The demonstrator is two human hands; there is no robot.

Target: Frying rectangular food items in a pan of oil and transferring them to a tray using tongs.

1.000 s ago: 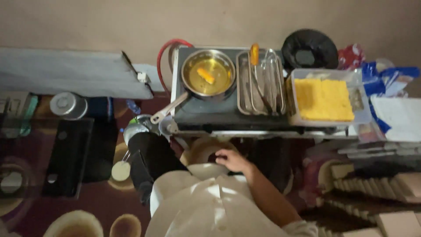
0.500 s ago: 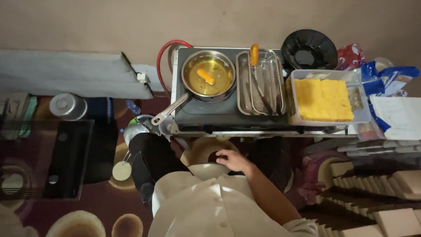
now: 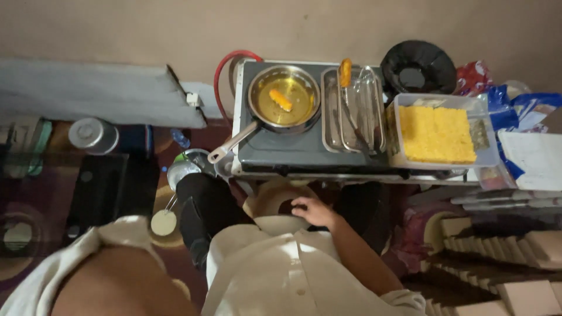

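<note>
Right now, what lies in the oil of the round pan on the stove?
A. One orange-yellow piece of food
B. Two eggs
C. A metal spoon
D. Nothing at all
A: a single orange-yellow piece sits in the oil of the round pan, and nothing else shows inside it.

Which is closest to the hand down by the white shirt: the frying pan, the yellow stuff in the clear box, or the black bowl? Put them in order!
From the right hand, in the head view:
1. The frying pan, on the stove straight above the hand, is nearest.
2. The clear box of yellow food, to the right on the counter, is next.
3. The black bowl, at the back right by the wall, is farthest.
</note>
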